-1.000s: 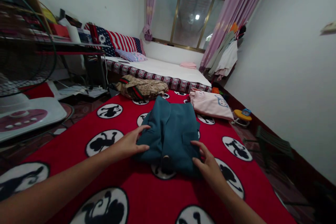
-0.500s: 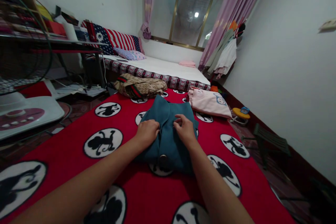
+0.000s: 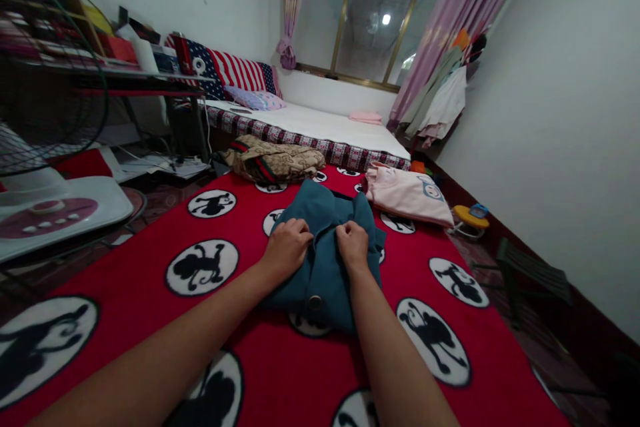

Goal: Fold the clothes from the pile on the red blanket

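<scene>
A folded teal jacket (image 3: 327, 300) lies in front of me on a red blanket (image 3: 280, 373) patterned with black figures in white circles. One round button shows near its lower edge. My left hand (image 3: 290, 247) is closed on the jacket's left front, near the collar. Across from it, my right hand (image 3: 353, 243) has its fingers closed on the collar's right side. The fingertips of both hands are partly hidden by the knuckles. Between the hands, the jacket's front edge runs down toward the button.
A patterned brown bag (image 3: 277, 160) lies beyond the jacket to the left, and a folded pink garment (image 3: 407, 193) beyond it to the right. Farther back stands a bed (image 3: 320, 123). At left are a fan (image 3: 50, 207) and a cluttered desk (image 3: 150, 83); a yellow stool (image 3: 470, 217) is at right.
Both hands have moved from the jacket's lower sides up to its collar area and closed on the cloth. The collar's right side now stands up more, with a dark inside showing.
</scene>
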The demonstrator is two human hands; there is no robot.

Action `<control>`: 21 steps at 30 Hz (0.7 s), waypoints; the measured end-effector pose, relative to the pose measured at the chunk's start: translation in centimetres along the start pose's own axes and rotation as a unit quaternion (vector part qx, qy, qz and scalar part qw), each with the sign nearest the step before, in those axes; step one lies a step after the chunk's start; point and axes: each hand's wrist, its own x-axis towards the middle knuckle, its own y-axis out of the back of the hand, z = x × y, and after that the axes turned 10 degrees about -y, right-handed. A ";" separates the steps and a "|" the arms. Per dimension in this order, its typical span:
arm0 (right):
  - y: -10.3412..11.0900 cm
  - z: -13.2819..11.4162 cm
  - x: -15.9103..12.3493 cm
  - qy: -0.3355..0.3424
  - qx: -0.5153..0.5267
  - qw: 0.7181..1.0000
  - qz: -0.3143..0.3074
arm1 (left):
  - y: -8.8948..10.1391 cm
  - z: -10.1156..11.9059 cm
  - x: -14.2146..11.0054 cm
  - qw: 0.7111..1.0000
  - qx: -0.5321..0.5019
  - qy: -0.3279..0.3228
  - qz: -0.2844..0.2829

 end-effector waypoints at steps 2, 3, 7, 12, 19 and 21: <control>0.5 0.6 0.3 -0.012 0.063 0.998 0.023 | 0.8 0.1 0.6 1.000 -0.007 0.011 -0.012; 0.7 0.8 0.5 -0.020 0.094 0.995 0.032 | 1.2 0.2 1.0 0.999 -0.012 0.028 -0.023; 1.3 1.1 0.8 -0.066 0.314 0.945 0.064 | 2.0 0.8 2.9 0.991 -0.002 0.094 -0.094; 1.5 1.2 0.8 -0.081 0.342 0.935 0.048 | 0.4 2.1 4.6 0.988 -0.007 0.089 -0.128; 0.7 1.0 0.7 -0.050 0.189 0.977 -0.080 | -3.3 1.8 4.7 0.984 -0.169 0.058 -0.023; 0.6 0.8 0.8 -0.060 0.170 0.979 -0.098 | -3.5 0.9 4.6 0.961 -0.260 0.093 0.026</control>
